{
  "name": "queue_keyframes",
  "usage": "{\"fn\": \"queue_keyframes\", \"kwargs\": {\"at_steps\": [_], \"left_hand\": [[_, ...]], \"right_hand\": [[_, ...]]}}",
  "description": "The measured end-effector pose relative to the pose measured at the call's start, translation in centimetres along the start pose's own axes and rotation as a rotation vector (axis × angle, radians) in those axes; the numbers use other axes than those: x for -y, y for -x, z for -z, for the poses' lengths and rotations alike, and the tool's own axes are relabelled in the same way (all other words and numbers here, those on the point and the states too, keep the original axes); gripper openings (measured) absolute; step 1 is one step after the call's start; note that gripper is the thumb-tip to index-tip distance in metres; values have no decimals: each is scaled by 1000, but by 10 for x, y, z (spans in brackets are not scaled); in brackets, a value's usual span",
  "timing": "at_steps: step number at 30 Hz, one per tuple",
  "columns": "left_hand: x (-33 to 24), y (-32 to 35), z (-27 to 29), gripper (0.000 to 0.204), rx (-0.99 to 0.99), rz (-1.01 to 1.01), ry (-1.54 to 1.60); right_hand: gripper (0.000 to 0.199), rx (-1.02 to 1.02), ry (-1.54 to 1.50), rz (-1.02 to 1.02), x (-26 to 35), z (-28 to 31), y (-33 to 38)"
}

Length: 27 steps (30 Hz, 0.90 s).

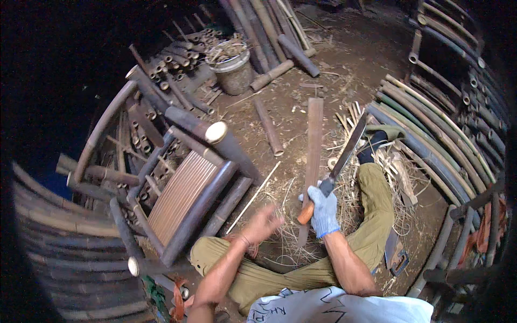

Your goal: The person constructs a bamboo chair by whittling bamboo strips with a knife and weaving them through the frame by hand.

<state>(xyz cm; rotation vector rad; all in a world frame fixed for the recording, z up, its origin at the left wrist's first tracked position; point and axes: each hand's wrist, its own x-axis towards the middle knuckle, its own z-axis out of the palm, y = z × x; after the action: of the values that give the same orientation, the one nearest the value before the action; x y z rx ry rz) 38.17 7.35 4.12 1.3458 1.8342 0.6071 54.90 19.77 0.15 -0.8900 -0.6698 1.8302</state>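
Observation:
My right hand (pixel 323 211), in a pale blue knit glove, is closed on a machete (pixel 349 146). Its orange-brown wooden handle end pokes out below the fist, and the dark blade slants up to the right. Running behind that fist is a long flat brown bamboo slat (pixel 313 140); whether the glove also grips it I cannot tell. My bare left hand (pixel 261 225) hovers left of the slat, fingers stretched out and slightly blurred, holding nothing. Close to its fingertips, a thin pale bamboo strip (pixel 253 197) lies on the ground. Shavings (pixel 285 229) are scattered between my legs.
At left stands a bamboo chair frame (pixel 229 175) with a slatted panel (pixel 186 196). A bucket (pixel 234 72) of scraps is beyond. Long bamboo poles (pixel 431 124) lie at right, and a handsaw (pixel 397 253) rests beside my right leg. A short bamboo piece (pixel 268 126) lies ahead.

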Motion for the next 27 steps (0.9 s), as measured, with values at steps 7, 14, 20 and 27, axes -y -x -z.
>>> {"fn": "queue_keyframes", "kwargs": {"at_steps": [7, 14, 20, 27], "left_hand": [[-123, -21, 84, 46, -364, -380, 617], [-105, -13, 61, 27, -635, -581, 482], [-51, -16, 23, 22, -536, -445, 411], [-51, -4, 14, 35, -506, -561, 290]], "right_hand": [[45, 231, 646, 91, -1, -3, 69], [61, 136, 973, 418, 55, 25, 76], [49, 245, 1096, 428, 98, 22, 110], [41, 380, 1142, 308, 98, -7, 122]]}}
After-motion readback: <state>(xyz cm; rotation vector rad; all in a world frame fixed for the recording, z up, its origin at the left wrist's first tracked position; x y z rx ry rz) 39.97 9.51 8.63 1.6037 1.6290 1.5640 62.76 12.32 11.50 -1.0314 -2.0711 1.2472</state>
